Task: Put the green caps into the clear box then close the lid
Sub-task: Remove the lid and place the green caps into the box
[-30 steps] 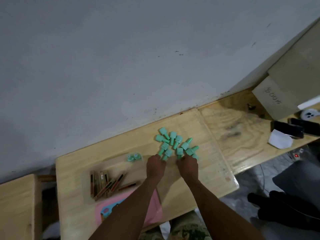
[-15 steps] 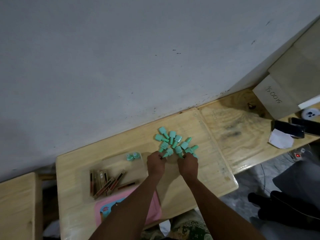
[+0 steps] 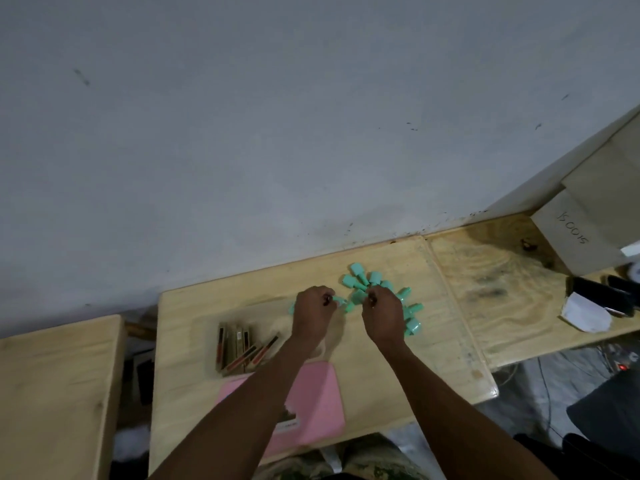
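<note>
Several green caps point(image 3: 374, 282) lie in a loose pile on the wooden table point(image 3: 433, 341) near the wall. My left hand point(image 3: 313, 315) is closed on one green cap point(image 3: 338, 301), at the right end of the clear box point(image 3: 270, 317). Another green cap point(image 3: 292, 308) peeks out from behind that hand, inside the box. My right hand point(image 3: 384, 315) rests on the near side of the pile with its fingers curled around a cap point(image 3: 358, 296). The box is faint and hard to outline. It holds several lipstick tubes point(image 3: 242, 344).
A pink flat item point(image 3: 311, 403) lies at the table's near edge under my left forearm. A second wooden surface point(image 3: 519, 299) to the right carries a cardboard box point(image 3: 585, 233), black devices point(image 3: 599, 296) and white paper point(image 3: 585, 315). Another wooden top point(image 3: 52, 393) stands to the left.
My left hand has lifted a cap from the pile and moved left toward the clear box. My right hand has closed on a cap at the pile. The view has shifted.
</note>
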